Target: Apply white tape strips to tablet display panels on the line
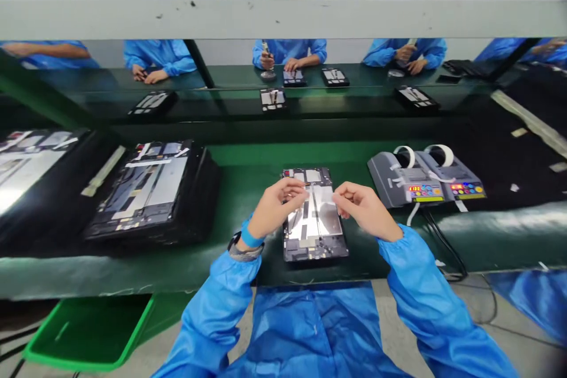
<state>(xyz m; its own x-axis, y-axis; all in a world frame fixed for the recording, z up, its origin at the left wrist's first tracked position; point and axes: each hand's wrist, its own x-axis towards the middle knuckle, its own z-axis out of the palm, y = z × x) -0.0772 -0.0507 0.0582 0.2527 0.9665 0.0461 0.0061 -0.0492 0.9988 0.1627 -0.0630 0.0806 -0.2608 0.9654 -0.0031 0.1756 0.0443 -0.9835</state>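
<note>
In front of me on the green bench lies an opened tablet (315,242), its inner parts and silvery panel showing. Over its left upper part is my left hand (278,205), fingers curled and thumb near the fingertips. At the tablet's right edge my right hand (365,208) is pinched, thumb against the fingers. Whatever is between the fingers of either hand is too small to make out. Right of my hands stand two grey tape dispensers (398,180) with white rolls and lit red digits.
Stacks of opened tablets (153,189) stand at the left on black matting. More tablets (273,99) lie along the far bench, where co-workers in blue (287,53) sit. A shelf beam (283,18) crosses above. Black cables (447,248) hang at the right; a green bin (88,331) is below left.
</note>
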